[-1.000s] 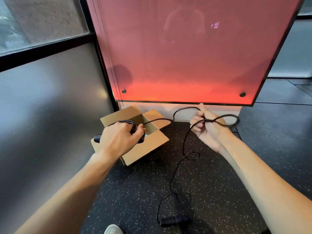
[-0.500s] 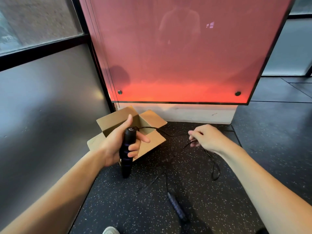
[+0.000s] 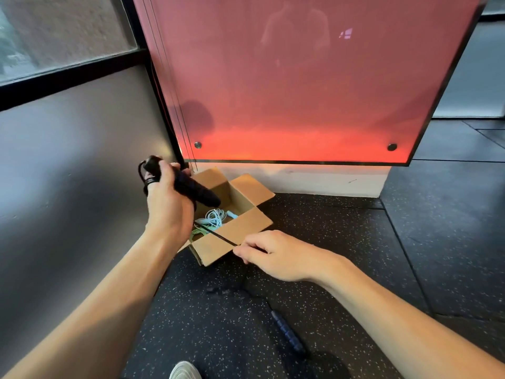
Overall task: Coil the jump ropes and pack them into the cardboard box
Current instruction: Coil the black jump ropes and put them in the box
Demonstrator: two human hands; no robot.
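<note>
An open cardboard box (image 3: 235, 236) stands on the dark speckled floor by the wall, with a coiled light blue jump rope (image 3: 214, 218) inside. My left hand (image 3: 168, 203) grips a black jump rope handle (image 3: 195, 188) above the box's left side, several turns of black cord wound around its fingers. My right hand (image 3: 276, 255) pinches the taut black cord (image 3: 218, 235) in front of the box. The rope's other black handle (image 3: 287, 333) lies on the floor near my feet.
A red glowing panel (image 3: 295, 91) hangs on the wall behind the box. A grey wall (image 3: 68, 173) runs along the left. The tip of a white shoe (image 3: 184, 372) shows at the bottom edge.
My left hand rose and tipped the handle sideways over the box. My right hand moved left toward the box, pulling the cord taut. The free handle slid further away from me.
</note>
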